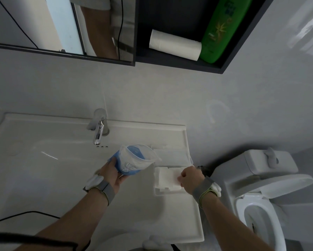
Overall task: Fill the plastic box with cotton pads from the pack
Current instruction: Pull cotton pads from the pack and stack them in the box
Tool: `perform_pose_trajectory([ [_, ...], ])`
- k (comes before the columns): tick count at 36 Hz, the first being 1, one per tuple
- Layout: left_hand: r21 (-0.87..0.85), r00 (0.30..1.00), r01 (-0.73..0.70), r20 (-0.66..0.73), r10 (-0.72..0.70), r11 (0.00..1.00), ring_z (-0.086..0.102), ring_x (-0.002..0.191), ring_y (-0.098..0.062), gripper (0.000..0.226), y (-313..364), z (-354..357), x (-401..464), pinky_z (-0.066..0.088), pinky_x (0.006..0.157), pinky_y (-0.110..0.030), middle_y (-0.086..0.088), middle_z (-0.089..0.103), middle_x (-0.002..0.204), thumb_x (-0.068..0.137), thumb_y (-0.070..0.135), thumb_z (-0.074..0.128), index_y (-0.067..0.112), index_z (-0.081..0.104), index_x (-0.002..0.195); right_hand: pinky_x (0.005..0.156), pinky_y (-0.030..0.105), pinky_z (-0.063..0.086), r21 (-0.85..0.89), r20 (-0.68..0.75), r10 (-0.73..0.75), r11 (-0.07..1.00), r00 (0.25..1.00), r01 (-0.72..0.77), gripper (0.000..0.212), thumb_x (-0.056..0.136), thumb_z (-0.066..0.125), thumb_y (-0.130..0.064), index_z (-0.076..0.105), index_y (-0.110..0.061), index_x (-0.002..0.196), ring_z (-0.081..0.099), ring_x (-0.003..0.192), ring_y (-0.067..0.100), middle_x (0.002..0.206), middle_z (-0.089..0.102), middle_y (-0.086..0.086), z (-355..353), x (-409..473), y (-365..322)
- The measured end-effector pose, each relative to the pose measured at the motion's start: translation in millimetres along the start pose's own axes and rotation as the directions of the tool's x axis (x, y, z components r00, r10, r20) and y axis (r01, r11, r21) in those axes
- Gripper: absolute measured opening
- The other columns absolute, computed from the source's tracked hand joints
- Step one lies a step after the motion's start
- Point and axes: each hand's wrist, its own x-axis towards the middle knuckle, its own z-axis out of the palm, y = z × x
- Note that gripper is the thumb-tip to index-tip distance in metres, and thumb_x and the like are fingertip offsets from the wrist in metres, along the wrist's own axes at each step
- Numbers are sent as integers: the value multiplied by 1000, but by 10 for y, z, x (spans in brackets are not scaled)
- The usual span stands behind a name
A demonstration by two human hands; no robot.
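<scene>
Plastic box [158,192]: white, shallow, rectangular, sitting on the right-hand ledge of the sink surround [192,220], long axis roughly left to right across the view. Lid [172,156] hinged back on the far side, lying open toward the wall. Inside, a layer of white cotton pads [167,178] already covering most of the floor of the box; depth of the stack not readable from this angle.

Right hand [190,178] directly over the box's right end, fingers curled down onto the pads, apparently pressing or pinching the top one into place; exact grip hidden by the knuckles. Nearer hand to the box by far.

Pack [132,161]: soft blue-and-white bag, mouth gaping and turned toward the box, just left of the box and above the basin edge. Left hand [112,175] gripping it from below and behind, fingers wrapped round the lower part. Contents of the pack not visible through the mouth.

Judgement: filling under way, not finished; next draw runs right hand leftward to the pack mouth, then back to the box.

Beyond: faucet [98,128] behind the pack; toilet [260,201] to the right; paper roll [173,45] and green bottle [222,28] on the shelf above. Grey straps on both wrists.
</scene>
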Motion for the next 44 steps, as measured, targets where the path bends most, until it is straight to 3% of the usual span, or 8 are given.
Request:
perform_pose_trajectory([
  [5, -5, 1000, -2, 21, 2, 1000, 59, 118, -39, 40, 2, -13, -5, 57, 76, -56, -12, 59, 132, 104, 33, 48, 16, 52, 140, 61, 24, 49, 2, -30, -71, 997, 997, 71, 11, 86, 61, -30, 61, -24, 76, 61, 68, 15, 77, 64, -3, -92, -37, 7],
  [11, 13, 999, -16, 31, 15, 1000, 60, 117, -38, 37, 5, -9, -20, 55, 85, -56, -12, 61, 128, 104, 32, 49, 16, 54, 137, 78, 35, 56, 111, -39, -148, 982, 988, 152, 11, 85, 61, -22, 68, -29, 86, 67, 80, 20, 88, 69, -5, -320, 5, 63],
  [14, 10, 999, -19, 36, 18, 1000, 60, 118, -38, 36, 0, -5, -18, 57, 79, -54, -11, 61, 127, 104, 32, 49, 17, 54, 136, 85, 30, 51, 46, -22, -212, 976, 977, 212, 20, 88, 56, -20, 73, -28, 94, 64, 94, 19, 98, 70, -4, -414, 51, 80],
  [19, 23, 999, -19, 38, 18, 1000, 59, 118, -39, 35, 8, 22, -19, 50, 96, -62, -11, 60, 131, 104, 31, 49, 19, 54, 136, 91, 28, 49, -105, 97, -273, 954, 957, 282, 28, 90, 51, -16, 73, -25, 105, 62, 102, 18, 111, 68, -3, -431, 96, 49],
  [25, 16, 999, -23, 37, 22, 1000, 61, 114, -38, 36, 26, 39, -76, 57, 75, -57, -12, 61, 127, 103, 32, 51, 16, 55, 135, 86, 30, 53, -94, 134, -280, 951, 951, 293, 24, 90, 54, -19, 72, -27, 104, 65, 92, 18, 102, 70, -2, -315, 176, -10],
  [31, 17, 999, -22, 28, 22, 1000, 62, 113, -39, 36, 57, 32, -110, 57, 73, -57, -12, 63, 125, 103, 31, 51, 14, 55, 135, 75, 28, 54, -114, 119, -285, 948, 951, 298, 20, 89, 54, -25, 70, -28, 99, 65, 82, 18, 91, 70, -3, -192, 217, -33],
  [37, 33, 999, -23, 30, 22, 999, 63, 109, -36, 33, 88, 9, -140, 58, 83, -54, -13, 63, 124, 104, 31, 49, 15, 58, 132, 77, 29, 52, -206, -25, -343, 921, 939, 331, 21, 86, 61, -35, 63, -29, 106, 62, 91, 18, 99, 65, -7, -136, 184, 12],
  [44, 24, 999, -29, 31, 28, 999, 62, 108, -37, 33, 77, 25, -146, 61, 67, -48, -13, 63, 120, 104, 30, 48, 13, 57, 130, 72, 28, 52, -174, -165, -392, 915, 905, 364, 20, 88, 64, -32, 61, -29, 107, 58, 80, 13, 102, 56, -11, -180, 156, 94],
])
